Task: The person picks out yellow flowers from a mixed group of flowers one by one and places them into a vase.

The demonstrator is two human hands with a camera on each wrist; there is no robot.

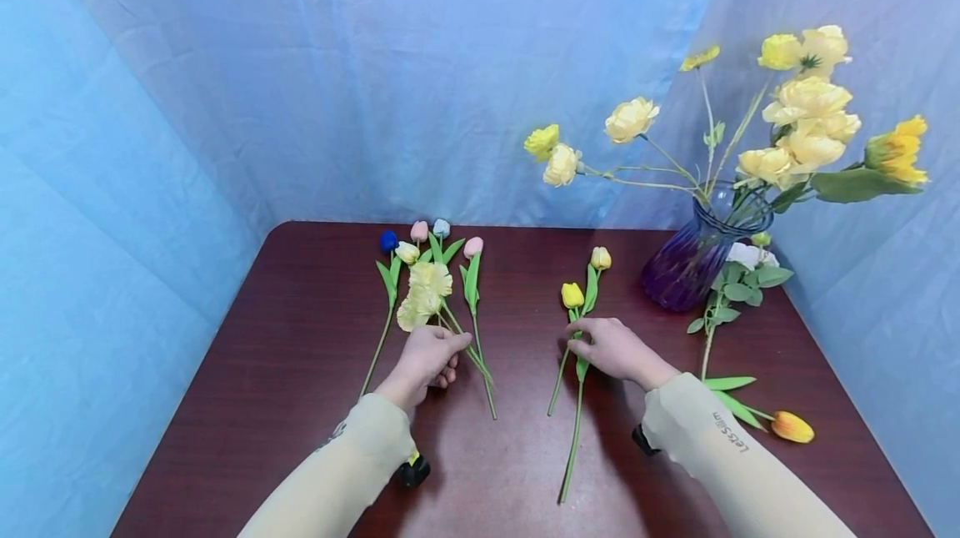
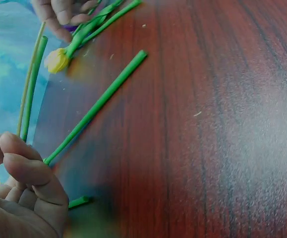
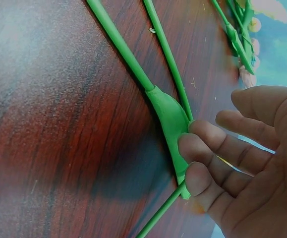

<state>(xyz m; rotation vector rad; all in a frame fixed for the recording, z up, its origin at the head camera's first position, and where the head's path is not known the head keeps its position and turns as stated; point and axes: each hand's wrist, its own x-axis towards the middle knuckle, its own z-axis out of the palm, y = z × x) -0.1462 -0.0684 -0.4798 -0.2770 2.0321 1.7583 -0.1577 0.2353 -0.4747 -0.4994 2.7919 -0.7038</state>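
Nearest are two long cream cloth sleeves point(image 1: 738, 455) with small dark letters on them. A bare left hand point(image 1: 429, 359) and a bare right hand point(image 1: 618, 348) come out of them, well apart, over a shiny dark red-brown table point(image 1: 285, 438).

The left hand has its thumb and finger together, pinching the thin stems of some pale yellow, frilly cloth flowers point(image 1: 427, 292). The frilly heads are just past the hand, on the far side. From the left wrist, a thin stem and a fatter green stem show by the fingertips. I cannot tell if the hand pinches both.

The right hand is softly bent, with its thumb away from the other fingers. The tips of three fingers point(image 3: 198, 178) touch a smooth green leaf point(image 3: 169, 119). It is with a bright yellow tulip point(image 1: 572, 296) and a creamy yellow tulip point(image 1: 601, 258), lying side by side with their heads past the hand.

Around the frilly flowers lie a dark blue tulip point(image 1: 387, 241), a cream tulip point(image 1: 407, 253), a pale blue tulip point(image 1: 441, 228) and two pink tulips point(image 1: 472, 248).

At the right stands a purple glass vase point(image 1: 678, 267) full of yellow flowers point(image 1: 810, 100). Beside it lies a white flower with round green leaves point(image 1: 744, 254). An orange tulip point(image 1: 792, 427) lies nearer. Blue curtains point(image 1: 465, 79) hang behind.
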